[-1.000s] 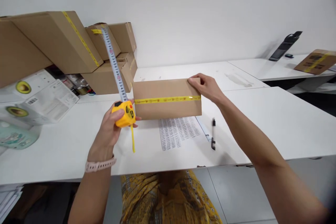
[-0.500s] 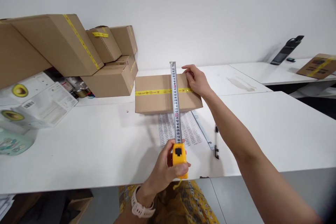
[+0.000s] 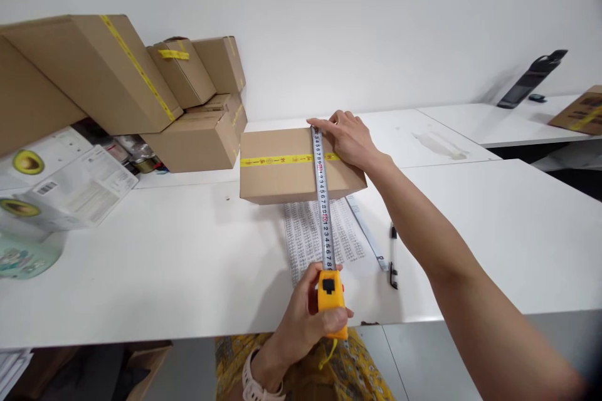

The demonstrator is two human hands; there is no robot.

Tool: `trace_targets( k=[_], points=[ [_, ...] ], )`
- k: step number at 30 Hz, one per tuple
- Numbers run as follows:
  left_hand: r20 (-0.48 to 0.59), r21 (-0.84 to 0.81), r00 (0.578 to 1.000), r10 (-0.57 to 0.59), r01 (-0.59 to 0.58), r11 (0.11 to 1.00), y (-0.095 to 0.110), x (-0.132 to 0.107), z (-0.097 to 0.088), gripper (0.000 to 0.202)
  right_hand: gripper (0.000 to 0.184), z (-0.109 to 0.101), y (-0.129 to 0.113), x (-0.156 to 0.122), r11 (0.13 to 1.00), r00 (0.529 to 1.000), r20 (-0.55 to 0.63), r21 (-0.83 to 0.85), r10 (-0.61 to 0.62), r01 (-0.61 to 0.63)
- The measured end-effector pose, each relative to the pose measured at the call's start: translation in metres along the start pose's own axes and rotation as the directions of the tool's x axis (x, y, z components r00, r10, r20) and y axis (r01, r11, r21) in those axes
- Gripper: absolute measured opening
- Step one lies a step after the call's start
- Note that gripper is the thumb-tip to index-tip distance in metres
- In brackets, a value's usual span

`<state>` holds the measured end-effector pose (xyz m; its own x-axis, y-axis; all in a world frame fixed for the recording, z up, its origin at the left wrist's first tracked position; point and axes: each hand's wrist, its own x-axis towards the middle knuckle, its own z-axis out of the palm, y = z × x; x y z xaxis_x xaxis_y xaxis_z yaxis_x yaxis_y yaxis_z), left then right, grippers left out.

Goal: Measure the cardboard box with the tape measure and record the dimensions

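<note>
A brown cardboard box (image 3: pixel 277 163) sealed with yellow tape lies flat on the white table (image 3: pixel 141 250). My left hand (image 3: pixel 305 319) is closed round a yellow tape measure (image 3: pixel 332 297) near the table's front edge. Its blade (image 3: pixel 322 194) runs away from me across the box top. My right hand (image 3: pixel 348 138) rests on the box's far right part, fingers pressing the blade's end at the far edge.
A printed sheet (image 3: pixel 324 238), a ruler (image 3: pixel 367 232) and a black pen (image 3: pixel 392 250) lie in front of the box. Stacked cardboard boxes (image 3: pixel 141 88) and white packages (image 3: pixel 56 182) crowd the left. Another table (image 3: pixel 498 125) stands at the right.
The box was held up on edge, then laid flat. My left hand swung the tape measure from the left to the front, and the blade now lies on the box with my right hand pinning its end.
</note>
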<state>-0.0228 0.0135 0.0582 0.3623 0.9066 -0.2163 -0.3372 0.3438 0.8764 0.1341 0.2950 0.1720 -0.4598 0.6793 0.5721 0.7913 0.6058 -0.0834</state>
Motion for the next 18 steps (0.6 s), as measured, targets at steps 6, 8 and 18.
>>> trace_targets(
  k=[6, 8, 18],
  points=[
    [0.013, 0.036, 1.000, -0.004, 0.003, 0.999, -0.010, 0.001, 0.001, 0.074, 0.051, 0.004, 0.002, 0.000, 1.000, 1.000, -0.013, -0.025, -0.012, 0.012],
    [0.022, 0.042, 1.000, -0.005, 0.005, 0.999, -0.011, 0.002, 0.000, 0.074, 0.051, 0.004, 0.002, -0.001, 1.000, 1.000, -0.015, -0.020, -0.008, 0.008],
    [0.006, 0.088, 1.000, 0.011, -0.012, 0.996, -0.017, -0.001, -0.003, 0.068, 0.050, 0.002, -0.002, -0.007, 0.998, 0.997, -0.049, 0.031, 0.065, -0.063]
  ],
)
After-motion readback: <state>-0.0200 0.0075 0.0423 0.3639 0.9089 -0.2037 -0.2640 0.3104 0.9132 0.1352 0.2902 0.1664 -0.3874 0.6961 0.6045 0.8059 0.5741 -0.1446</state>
